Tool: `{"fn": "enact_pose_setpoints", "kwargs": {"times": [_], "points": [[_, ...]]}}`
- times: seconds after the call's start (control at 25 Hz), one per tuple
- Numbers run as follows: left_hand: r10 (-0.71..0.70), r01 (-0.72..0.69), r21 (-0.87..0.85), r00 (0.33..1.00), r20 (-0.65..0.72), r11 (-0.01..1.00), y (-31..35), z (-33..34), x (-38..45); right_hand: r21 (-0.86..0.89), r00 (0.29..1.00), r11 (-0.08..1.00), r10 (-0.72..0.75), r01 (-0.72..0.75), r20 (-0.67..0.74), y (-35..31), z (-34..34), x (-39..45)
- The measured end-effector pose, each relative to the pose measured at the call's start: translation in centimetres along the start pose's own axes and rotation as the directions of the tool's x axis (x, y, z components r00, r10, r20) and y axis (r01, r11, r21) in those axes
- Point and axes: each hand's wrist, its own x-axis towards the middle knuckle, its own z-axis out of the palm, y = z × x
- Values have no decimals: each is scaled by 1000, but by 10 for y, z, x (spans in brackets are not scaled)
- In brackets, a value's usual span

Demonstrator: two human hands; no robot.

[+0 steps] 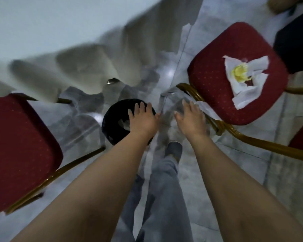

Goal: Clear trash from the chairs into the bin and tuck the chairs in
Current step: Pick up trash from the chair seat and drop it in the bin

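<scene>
A black round bin (112,119) stands on the floor between two red chairs, with some pale scrap inside. My left hand (142,119) hovers over the bin's right rim, fingers straight and empty. My right hand (191,119) reaches out with spread fingers toward the front edge of the right red chair (212,88). On that seat lies crumpled white tissue with yellow peel (243,75). A strip of white paper (208,109) hangs over the seat's near edge, just beside my right fingers. The left red chair (19,145) has a bare seat.
A table with a white cloth (77,67) hanging in folds fills the upper left. The chairs have gold metal frames (252,140). A dark object (296,44) lies at the right edge. My legs in grey trousers (161,189) stand on the marble floor.
</scene>
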Motion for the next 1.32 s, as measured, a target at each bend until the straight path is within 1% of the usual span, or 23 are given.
{"fn": "enact_pose_setpoints", "kwargs": {"times": [0.08, 0.16, 0.32, 0.44, 0.56, 0.68, 0.88, 1.0, 1.08, 1.16, 1.24, 1.32], "points": [[45, -45, 34, 999, -11, 998, 39, -5, 10, 27, 998, 999, 36, -35, -51, 27, -25, 10], [61, -60, 40, 998, -16, 997, 79, -7, 24, 34, 993, 997, 73, -70, -98, 55, -48, 23], [96, -97, -16, 995, -23, 995, 168, 6, 56, 24, 964, 984, 179, -178, -195, 122, -84, 58], [102, -101, -50, 995, 18, 994, 224, 17, 79, 89, 944, 969, 246, -232, -220, 165, -102, 87], [92, -86, -87, 994, 63, 992, 275, 27, 105, 141, 928, 942, 326, -304, -179, 202, -116, 120], [67, -55, -147, 995, 75, 988, 307, 37, 131, 204, 920, 916, 373, -344, -123, 226, -122, 149], [-7, 17, -250, 999, 41, 968, 338, 49, 160, 293, 931, 901, 356, -320, -76, 247, -122, 190], [-46, 65, -329, 997, 67, 942, 348, 52, 175, 314, 937, 894, 347, -319, -36, 247, -118, 211], [-67, 106, -436, 992, 104, 894, 353, 54, 182, 327, 940, 889, 340, -320, -5, 244, -113, 219], [-79, 159, -551, 983, 166, 819, 359, 56, 185, 334, 944, 890, 331, -310, -5, 242, -110, 221], [-73, 225, -671, 966, 248, 706, 365, 56, 184, 372, 953, 888, 302, -269, -30, 242, -109, 221], [-99, 320, -751, 941, 325, 578, 369, 59, 186, 463, 959, 857, 281, -227, -50, 240, -108, 222]]}}
